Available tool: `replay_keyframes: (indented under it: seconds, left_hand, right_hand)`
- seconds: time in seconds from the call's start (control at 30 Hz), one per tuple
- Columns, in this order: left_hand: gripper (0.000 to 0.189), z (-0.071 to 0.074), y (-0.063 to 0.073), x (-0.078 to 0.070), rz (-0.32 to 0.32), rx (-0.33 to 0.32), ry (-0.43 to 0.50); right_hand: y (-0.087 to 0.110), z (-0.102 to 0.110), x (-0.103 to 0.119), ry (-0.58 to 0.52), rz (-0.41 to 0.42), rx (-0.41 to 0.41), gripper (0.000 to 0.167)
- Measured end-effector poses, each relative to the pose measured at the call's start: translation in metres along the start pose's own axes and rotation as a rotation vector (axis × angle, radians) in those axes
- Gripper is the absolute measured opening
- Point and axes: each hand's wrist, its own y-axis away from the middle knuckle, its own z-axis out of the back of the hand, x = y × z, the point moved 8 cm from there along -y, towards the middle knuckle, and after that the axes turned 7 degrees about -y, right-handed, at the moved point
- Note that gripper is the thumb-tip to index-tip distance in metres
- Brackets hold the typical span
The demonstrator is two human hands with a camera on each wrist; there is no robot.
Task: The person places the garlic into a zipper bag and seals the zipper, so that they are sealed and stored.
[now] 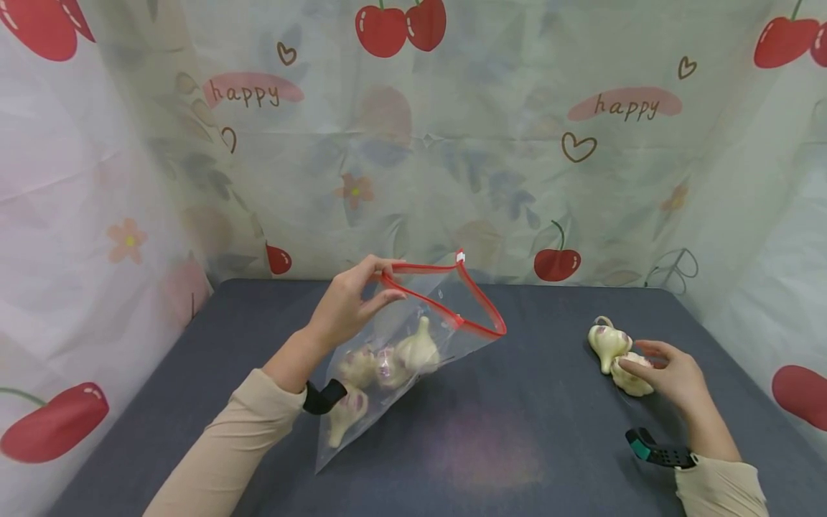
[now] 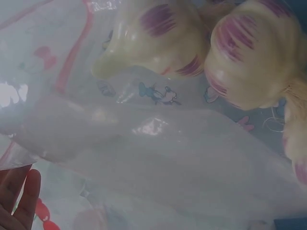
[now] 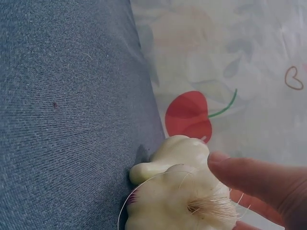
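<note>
My left hand [image 1: 352, 298] pinches the rim of a clear zip bag [image 1: 452, 287] with a red edge and holds it tilted, its mouth gaping to the upper right. Several garlic bulbs [image 1: 416, 352] lie inside; the left wrist view shows purple-streaked garlic bulbs [image 2: 254, 52] through the plastic. At the right of the table, my right hand [image 1: 675, 373] is at a garlic bulb [image 1: 629, 377], thumb over its upper side and fingers spread apart behind it. Another garlic bulb [image 1: 607, 341] leans against that one. In the right wrist view, the thumb [image 3: 254, 179] overlaps the bulb near its roots.
Both bulbs outside the bag stand on a dark grey table [image 1: 517, 402]. A printed curtain [image 1: 452, 165] with cherries and flowers hangs behind and along the sides. A dark wristband [image 1: 659, 452] is on the right wrist, and a black strap [image 1: 323, 396] on the left.
</note>
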Motion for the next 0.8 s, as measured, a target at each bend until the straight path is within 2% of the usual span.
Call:
replay_keyframes:
  seconds: [0.3,0.57,0.8]
  left_hand:
    - [0.034,-0.0005,-0.0006,0.0011,0.001,0.003,0.000]
    - [0.033,-0.0013,0.0005,0.0015,0.012,0.008,-0.014]
    - [0.033,-0.0020,0.0007,0.0014,0.015,0.010,-0.020]
  right_hand:
    - [-0.0033,-0.0011,-0.0049,0.000,-0.030,0.023,0.069]
    - [-0.0041,0.0013,-0.0048,0.024,-0.010,-0.011,0.061]
    - [-0.0020,0.0059,-0.0031,0.019,-0.029,-0.033,0.061]
